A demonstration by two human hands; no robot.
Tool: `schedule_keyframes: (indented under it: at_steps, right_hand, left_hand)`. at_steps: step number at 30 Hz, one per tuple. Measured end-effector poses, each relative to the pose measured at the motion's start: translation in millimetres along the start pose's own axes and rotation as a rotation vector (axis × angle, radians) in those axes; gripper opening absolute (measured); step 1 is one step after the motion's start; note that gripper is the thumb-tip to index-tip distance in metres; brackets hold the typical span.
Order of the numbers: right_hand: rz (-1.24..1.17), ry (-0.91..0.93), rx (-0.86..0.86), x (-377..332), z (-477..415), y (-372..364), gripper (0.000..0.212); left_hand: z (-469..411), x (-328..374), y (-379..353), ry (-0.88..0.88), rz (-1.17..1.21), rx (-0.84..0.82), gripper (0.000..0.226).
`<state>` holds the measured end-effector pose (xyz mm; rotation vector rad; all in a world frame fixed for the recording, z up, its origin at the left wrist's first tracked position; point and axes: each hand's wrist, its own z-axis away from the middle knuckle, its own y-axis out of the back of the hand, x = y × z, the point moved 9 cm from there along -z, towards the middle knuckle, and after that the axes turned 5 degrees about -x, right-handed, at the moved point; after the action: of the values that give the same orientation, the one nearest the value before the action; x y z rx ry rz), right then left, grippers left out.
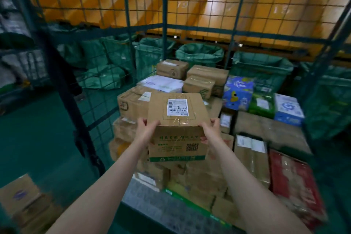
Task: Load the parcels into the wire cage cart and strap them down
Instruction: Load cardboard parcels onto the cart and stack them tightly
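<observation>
The step in hand looks to be setting this carton [176,119] onto the parcels already stacked in the wire cage cart [164,24]. It should go best if the box is carried level and lowered flat, either onto the tall brown stack [133,104] at its nine o'clock or onto the lower cartons beneath. Its edges want squaring to the neighbours so no gap is left for a strap to slacken into. The left hand [146,128] grasps the near top corner at the carton's eight o'clock and the right hand [209,129] grasps the matching corner at four o'clock, the fingers of both curled round the edges. A hold lower on the sides would likely steady it better on the reach in. The carton is held at the middle of the view, above the load; whether it touches anything below I cannot tell. It is plain brown corrugated board, taped along the top seam, with a white shipping label [177,107] towards twelve o'clock on its lid. The near face carries green print, a square code and a green band along the bottom edge.
</observation>
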<state>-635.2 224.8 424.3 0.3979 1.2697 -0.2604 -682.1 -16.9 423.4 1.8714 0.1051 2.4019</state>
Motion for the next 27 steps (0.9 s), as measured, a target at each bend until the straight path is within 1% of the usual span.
schedule_keyframes:
  at_steps: [2,7,12,18,22,27]
  right_hand:
    - [0.003,0.02,0.041,-4.0,-15.9,12.2,0.027]
    - [-0.029,-0.017,0.077,-6.7,-65.0,14.6,0.03]
    - [-0.072,-0.006,0.154,-23.2,-124.0,6.1,0.029]
    - [-0.138,-0.049,0.252,-29.0,-187.5,2.5,0.03]
    - [-0.095,-0.087,0.271,-29.2,-223.0,3.1,0.031]
    - [-0.082,-0.118,0.243,-22.8,-269.0,2.2,0.028]
  left_hand:
    - [-20.3,5.9,-20.5,0.006,-0.006,-0.046,0.042]
    - [-82.7,19.4,-50.6,0.02,-0.016,-0.126,0.037]
    - [-156.5,44.0,-68.0,0.007,-0.083,-0.189,0.042]
    - [-235.9,68.5,-102.8,0.01,-0.152,-0.27,0.048]
    - [-280.6,68.3,-126.8,0.055,-0.127,-0.297,0.049]
    - [-327.5,60.3,-153.1,0.093,-0.101,-0.296,0.045]
